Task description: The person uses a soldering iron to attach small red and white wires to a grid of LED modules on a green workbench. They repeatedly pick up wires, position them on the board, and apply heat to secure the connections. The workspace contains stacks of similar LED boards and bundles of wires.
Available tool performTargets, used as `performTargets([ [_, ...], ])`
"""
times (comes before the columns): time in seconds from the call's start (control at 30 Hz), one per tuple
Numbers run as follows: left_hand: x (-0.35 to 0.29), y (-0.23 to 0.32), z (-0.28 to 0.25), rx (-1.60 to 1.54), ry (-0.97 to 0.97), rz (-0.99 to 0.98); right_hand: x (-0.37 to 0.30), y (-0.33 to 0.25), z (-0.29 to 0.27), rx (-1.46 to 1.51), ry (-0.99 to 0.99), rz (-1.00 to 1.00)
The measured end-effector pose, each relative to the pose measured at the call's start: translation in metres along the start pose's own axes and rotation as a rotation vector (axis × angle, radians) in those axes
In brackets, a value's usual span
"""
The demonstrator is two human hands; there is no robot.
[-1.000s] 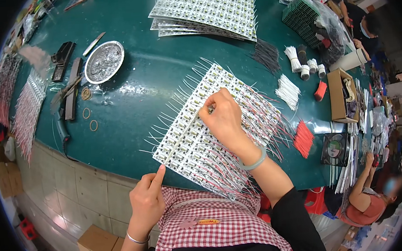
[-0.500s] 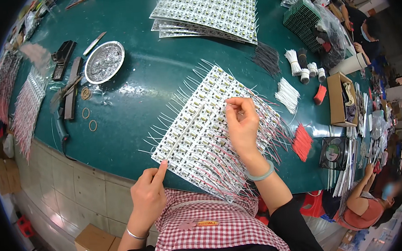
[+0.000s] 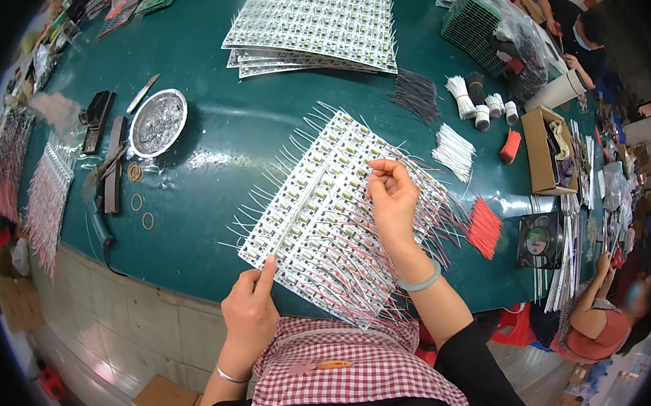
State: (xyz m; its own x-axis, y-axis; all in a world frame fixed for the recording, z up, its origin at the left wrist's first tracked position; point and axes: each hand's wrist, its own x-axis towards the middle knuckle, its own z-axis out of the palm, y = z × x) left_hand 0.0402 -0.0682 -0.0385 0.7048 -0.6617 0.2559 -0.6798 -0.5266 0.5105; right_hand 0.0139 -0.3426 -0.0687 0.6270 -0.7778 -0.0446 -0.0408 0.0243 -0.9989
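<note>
A white circuit board panel (image 3: 303, 212) lies at a slant on the green table before me, with rows of small components. White wires stick out from its far-left edge, and red and white wires hang over its near and right parts. My left hand (image 3: 250, 311) is closed at the panel's near-left edge, with the index fingertip on the board. Over the panel's right half, my right hand (image 3: 396, 204) is closed, thumb and index fingertips pinched just above the components. Whatever sits between those fingertips is too small to make out.
Stacked panels (image 3: 305, 23) lie at the back. A silver bowl (image 3: 158, 122), a soldering iron (image 3: 100, 225) and rubber bands (image 3: 137, 202) are left. Red wires (image 3: 484, 228), white wires (image 3: 454, 153), black wires (image 3: 414, 95) and a cardboard box (image 3: 539, 150) lie right. Two people sit on the right.
The view has shifted slightly, so the table things sit a little further left. My left hand stays at the panel's edge. The right hand keeps its pinch over nearly the same spot.
</note>
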Motion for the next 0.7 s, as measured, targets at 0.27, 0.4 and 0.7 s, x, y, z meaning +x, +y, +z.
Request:
performTargets([
  [0.27, 0.029, 0.005, 0.007, 0.022, 0.017, 0.039, -0.001, -0.002, 0.001, -0.035, -0.017, 0.003],
  [0.4, 0.045, 0.009, 0.016, 0.004, 0.018, 0.065, -0.001, 0.0, 0.005, -0.038, 0.013, -0.061],
  [0.7, 0.076, 0.019, 0.04, 0.036, 0.025, 0.091, -0.003, -0.001, 0.004, -0.006, -0.028, 0.003],
])
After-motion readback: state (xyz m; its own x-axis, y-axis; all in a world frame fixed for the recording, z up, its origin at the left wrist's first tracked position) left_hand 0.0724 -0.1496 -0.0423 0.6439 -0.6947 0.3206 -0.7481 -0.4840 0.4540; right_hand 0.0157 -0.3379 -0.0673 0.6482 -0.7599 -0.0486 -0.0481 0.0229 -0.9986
